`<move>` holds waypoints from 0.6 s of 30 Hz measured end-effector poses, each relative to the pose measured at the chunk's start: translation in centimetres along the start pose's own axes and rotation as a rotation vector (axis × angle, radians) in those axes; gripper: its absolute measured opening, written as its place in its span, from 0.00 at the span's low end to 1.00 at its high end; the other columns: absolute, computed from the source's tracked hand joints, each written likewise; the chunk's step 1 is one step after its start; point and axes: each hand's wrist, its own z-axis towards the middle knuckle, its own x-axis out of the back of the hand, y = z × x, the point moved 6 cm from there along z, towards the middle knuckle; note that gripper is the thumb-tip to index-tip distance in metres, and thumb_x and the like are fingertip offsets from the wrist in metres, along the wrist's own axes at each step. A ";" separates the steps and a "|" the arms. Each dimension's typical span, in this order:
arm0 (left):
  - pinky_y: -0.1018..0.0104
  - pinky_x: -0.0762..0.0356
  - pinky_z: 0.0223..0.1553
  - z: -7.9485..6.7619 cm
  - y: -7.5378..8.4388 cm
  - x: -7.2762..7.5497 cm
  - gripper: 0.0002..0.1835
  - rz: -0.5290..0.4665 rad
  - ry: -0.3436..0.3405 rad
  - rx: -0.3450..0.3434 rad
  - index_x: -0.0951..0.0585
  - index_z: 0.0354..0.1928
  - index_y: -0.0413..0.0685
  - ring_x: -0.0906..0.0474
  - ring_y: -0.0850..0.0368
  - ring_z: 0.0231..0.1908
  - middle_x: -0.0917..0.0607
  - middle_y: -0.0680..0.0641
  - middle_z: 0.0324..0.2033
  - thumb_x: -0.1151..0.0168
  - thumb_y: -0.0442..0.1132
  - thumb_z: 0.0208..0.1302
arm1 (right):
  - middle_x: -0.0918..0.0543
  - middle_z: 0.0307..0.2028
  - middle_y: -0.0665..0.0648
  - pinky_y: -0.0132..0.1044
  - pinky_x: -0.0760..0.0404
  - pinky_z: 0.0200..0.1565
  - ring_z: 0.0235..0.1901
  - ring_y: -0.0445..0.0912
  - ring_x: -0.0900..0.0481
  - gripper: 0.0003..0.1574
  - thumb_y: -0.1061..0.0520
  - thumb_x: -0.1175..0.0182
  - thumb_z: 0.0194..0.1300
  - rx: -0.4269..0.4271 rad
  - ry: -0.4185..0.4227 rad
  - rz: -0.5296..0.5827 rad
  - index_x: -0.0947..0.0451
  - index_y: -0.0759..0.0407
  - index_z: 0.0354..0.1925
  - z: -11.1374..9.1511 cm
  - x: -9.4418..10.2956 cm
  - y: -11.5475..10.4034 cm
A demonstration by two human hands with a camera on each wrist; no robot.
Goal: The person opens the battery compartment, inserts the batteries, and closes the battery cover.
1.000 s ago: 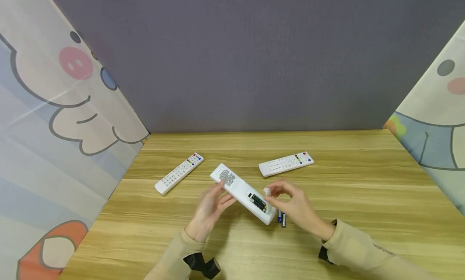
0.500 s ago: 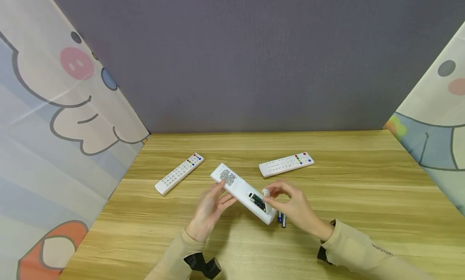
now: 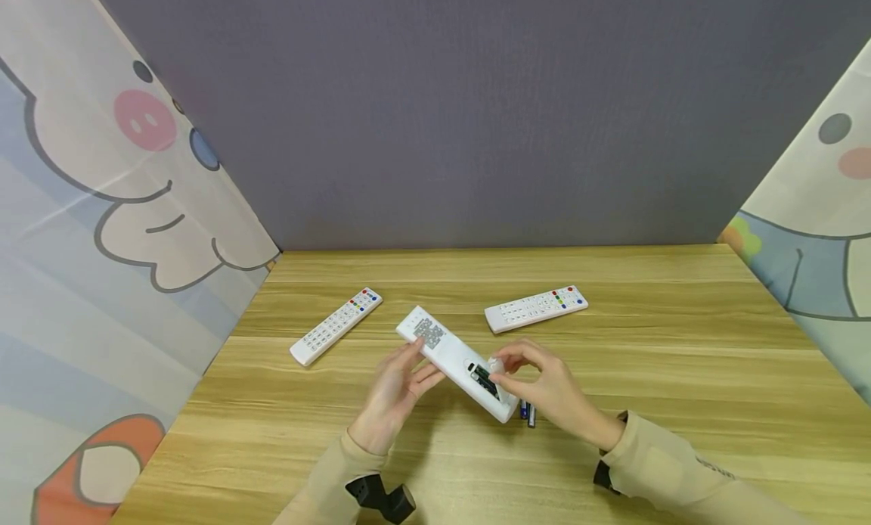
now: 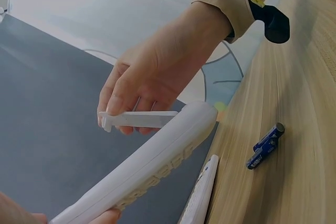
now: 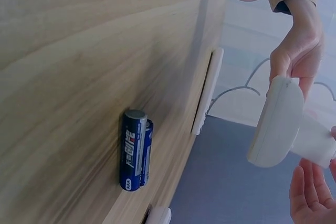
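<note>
Left hand (image 3: 386,400) grips oblong white plastic remote (image 3: 450,361); right hand (image 3: 554,389) pinches thin white plastic cover (image 4: 147,119); I'd seat its unheld end (image 4: 171,117) first.

The front blue battery (image 5: 131,153) bears "AAA"; its larger white lettering (image 5: 128,148) is unclear.

soft shadows, pale glare on the tabletop (image 3: 667,351)

White cover (image 4: 144,119) — lower, further over battery compartment (image 3: 483,379)
</note>
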 end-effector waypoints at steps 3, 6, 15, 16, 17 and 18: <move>0.55 0.25 0.48 0.0 0.0 -0.1 0.21 0.001 0.002 0.007 0.40 0.55 0.30 0.22 0.49 0.37 0.24 0.44 0.39 0.53 0.36 0.65 | 0.21 0.30 0.56 0.38 0.20 0.33 0.30 0.45 0.25 0.17 0.70 0.33 0.42 0.031 0.004 -0.005 0.24 0.67 0.35 0.0 -0.1 0.1; 0.55 0.25 0.48 0.0 -0.1 -0.1 0.21 0.003 0.000 0.013 0.40 0.55 0.30 0.22 0.49 0.37 0.24 0.44 0.39 0.53 0.36 0.65 | 0.21 0.32 0.55 0.37 0.20 0.33 0.30 0.44 0.25 0.18 0.68 0.33 0.42 0.067 0.001 -0.002 0.23 0.64 0.36 -0.2 -0.4 1.2; 0.56 0.24 0.47 0.0 -0.1 -0.2 0.21 0.002 -0.009 0.007 0.39 0.55 0.29 0.22 0.50 0.37 0.21 0.46 0.37 0.53 0.35 0.65 | 0.23 0.32 0.45 0.32 0.21 0.33 0.30 0.38 0.26 0.17 0.61 0.32 0.45 0.121 -0.038 -0.020 0.22 0.59 0.37 -0.5 -1.0 3.1; 0.56 0.24 0.47 0.0 -0.1 -0.3 0.21 0.004 -0.010 0.007 0.39 0.55 0.29 0.22 0.50 0.37 0.21 0.46 0.37 0.53 0.35 0.65 | 0.23 0.32 0.45 0.31 0.21 0.33 0.30 0.38 0.26 0.17 0.61 0.32 0.45 0.121 -0.043 -0.021 0.22 0.59 0.37 -0.4 -1.1 3.1; 0.56 0.24 0.47 0.0 -0.2 -0.3 0.21 0.003 -0.012 0.007 0.39 0.55 0.29 0.22 0.50 0.37 0.21 0.46 0.38 0.53 0.35 0.65 | 0.23 0.32 0.45 0.31 0.21 0.33 0.30 0.38 0.27 0.17 0.61 0.32 0.45 0.118 -0.048 -0.026 0.22 0.58 0.37 -0.4 -1.1 3.1; 0.55 0.24 0.47 0.0 -0.2 -0.4 0.21 0.004 -0.016 0.006 0.40 0.55 0.29 0.22 0.50 0.37 0.22 0.45 0.38 0.53 0.35 0.65 | 0.24 0.32 0.44 0.31 0.21 0.33 0.30 0.38 0.27 0.17 0.60 0.33 0.46 0.111 -0.054 -0.031 0.22 0.58 0.37 -0.4 -1.1 3.1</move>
